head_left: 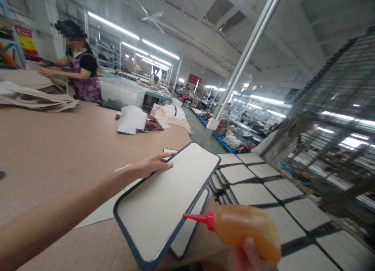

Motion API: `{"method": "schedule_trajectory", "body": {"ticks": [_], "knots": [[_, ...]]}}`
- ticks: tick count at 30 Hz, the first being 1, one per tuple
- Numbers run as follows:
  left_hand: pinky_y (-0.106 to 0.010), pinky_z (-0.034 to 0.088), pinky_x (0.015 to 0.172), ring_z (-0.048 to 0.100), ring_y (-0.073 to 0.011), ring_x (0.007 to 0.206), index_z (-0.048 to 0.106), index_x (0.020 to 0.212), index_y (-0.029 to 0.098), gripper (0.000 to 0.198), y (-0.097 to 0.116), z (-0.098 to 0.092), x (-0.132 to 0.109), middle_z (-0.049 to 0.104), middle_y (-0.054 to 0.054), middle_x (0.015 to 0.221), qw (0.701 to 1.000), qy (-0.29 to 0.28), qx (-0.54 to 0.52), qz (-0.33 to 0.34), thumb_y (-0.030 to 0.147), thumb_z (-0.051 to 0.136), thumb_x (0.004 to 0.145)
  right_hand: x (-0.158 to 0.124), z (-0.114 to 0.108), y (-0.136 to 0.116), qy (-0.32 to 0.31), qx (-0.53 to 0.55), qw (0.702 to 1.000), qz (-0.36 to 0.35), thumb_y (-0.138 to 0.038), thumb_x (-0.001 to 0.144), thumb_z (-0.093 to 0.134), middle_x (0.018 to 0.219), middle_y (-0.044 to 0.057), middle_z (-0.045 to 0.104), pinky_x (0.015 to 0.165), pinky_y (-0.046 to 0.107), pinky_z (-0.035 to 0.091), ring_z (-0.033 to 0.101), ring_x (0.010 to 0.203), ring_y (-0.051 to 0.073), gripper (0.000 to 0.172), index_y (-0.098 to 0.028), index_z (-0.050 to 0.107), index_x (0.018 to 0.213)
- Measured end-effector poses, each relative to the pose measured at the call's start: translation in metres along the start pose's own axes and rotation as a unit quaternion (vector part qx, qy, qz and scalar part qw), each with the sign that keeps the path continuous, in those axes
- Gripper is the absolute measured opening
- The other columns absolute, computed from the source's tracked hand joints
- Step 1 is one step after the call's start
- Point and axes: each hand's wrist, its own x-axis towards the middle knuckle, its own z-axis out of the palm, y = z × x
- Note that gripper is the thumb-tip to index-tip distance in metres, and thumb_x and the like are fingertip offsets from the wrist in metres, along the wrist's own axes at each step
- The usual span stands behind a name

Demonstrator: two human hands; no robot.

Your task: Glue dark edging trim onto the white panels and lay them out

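Note:
A cream rectangular panel point(172, 189) with rounded corners and a dark blue rim lies tilted before me. My left hand point(154, 164) grips its upper left edge, the thumb on the cream face and a finger stretched along the rim. In my right hand point(252, 257) is a squeeze bottle point(246, 228) of amber liquid, probably glue. Its red nozzle point(196, 217) points left, at the panel's right rim; whether it touches cannot be made out. Partly hidden under the panel is a second rimmed panel point(187, 232).
More rimmed panels point(249, 193) stand in rows at right, beside a wire mesh point(331, 87). White sheets point(131, 119) lie at the far edge of the brown table point(73, 146). A co-worker point(83, 68) stands at far left near stacked material point(32, 97). A metal pole point(243, 64) rises behind.

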Motion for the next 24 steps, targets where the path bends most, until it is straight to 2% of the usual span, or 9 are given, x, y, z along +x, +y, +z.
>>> {"method": "schedule_trajectory", "body": {"ticks": [5, 7, 11, 14, 17, 24], "knots": [[-0.025, 0.054, 0.054, 0.066, -0.019, 0.062, 0.054, 0.129, 0.02, 0.075, 0.0, 0.0, 0.006, 0.073, -0.004, 0.078, 1.0, -0.005, -0.009, 0.011, 0.03, 0.079, 0.058, -0.002, 0.001, 0.0, -0.026, -0.015, 0.999, -0.032, -0.039, 0.087, 0.056, 0.106, 0.007, 0.062, 0.077, 0.04, 0.053, 0.062, 0.089, 0.018, 0.03, -0.016, 0.058, 0.107], [-0.026, 0.054, 0.054, 0.066, -0.0193, 0.063, 0.054, 0.128, 0.019, 0.074, 0.0, 0.0, 0.008, 0.073, -0.005, 0.08, 1.0, -0.006, -0.01, 0.018, 0.03, 0.079, 0.058, -0.001, 0.0, 0.001, -0.022, -0.017, 0.999, -0.044, -0.04, 0.083, 0.063, 0.105, 0.007, 0.063, 0.077, 0.04, 0.053, 0.062, 0.089, 0.02, 0.032, -0.016, 0.059, 0.104], [-0.027, 0.055, 0.056, 0.066, -0.0193, 0.062, 0.056, 0.126, 0.018, 0.074, 0.001, -0.001, 0.013, 0.073, -0.006, 0.08, 1.0, 0.005, -0.012, 0.016, 0.03, 0.08, 0.057, 0.002, -0.001, 0.006, -0.016, -0.018, 0.998, -0.051, -0.04, 0.057, 0.083, 0.088, 0.008, 0.068, 0.069, 0.04, 0.054, 0.063, 0.087, 0.029, 0.051, -0.017, 0.064, 0.098], [-0.027, 0.055, 0.055, 0.066, -0.0191, 0.061, 0.056, 0.126, 0.019, 0.077, -0.001, -0.004, 0.018, 0.073, -0.005, 0.078, 0.999, 0.027, -0.016, 0.012, 0.029, 0.082, 0.055, -0.002, 0.001, 0.005, -0.02, -0.019, 0.999, -0.032, -0.043, 0.062, 0.079, 0.085, 0.008, 0.07, 0.07, 0.041, 0.054, 0.064, 0.088, 0.03, 0.05, -0.017, 0.063, 0.103], [-0.028, 0.055, 0.055, 0.066, -0.0195, 0.061, 0.057, 0.125, 0.02, 0.075, -0.003, -0.008, 0.022, 0.073, -0.004, 0.077, 0.999, 0.027, -0.023, 0.015, 0.03, 0.082, 0.055, -0.009, 0.005, -0.001, -0.024, -0.024, 0.999, -0.02, -0.042, 0.062, 0.08, 0.083, 0.008, 0.07, 0.074, 0.041, 0.054, 0.064, 0.087, 0.029, 0.051, -0.016, 0.063, 0.103], [-0.026, 0.054, 0.053, 0.066, -0.0186, 0.059, 0.058, 0.123, 0.02, 0.072, -0.003, -0.009, 0.023, 0.073, -0.004, 0.074, 0.998, 0.033, -0.044, 0.019, 0.028, 0.081, 0.056, -0.014, 0.011, -0.013, -0.043, -0.01, 0.999, 0.032, -0.045, 0.066, 0.076, 0.081, 0.006, 0.07, 0.063, 0.035, 0.056, 0.066, 0.078, 0.026, 0.061, -0.014, 0.056, 0.116]]}}
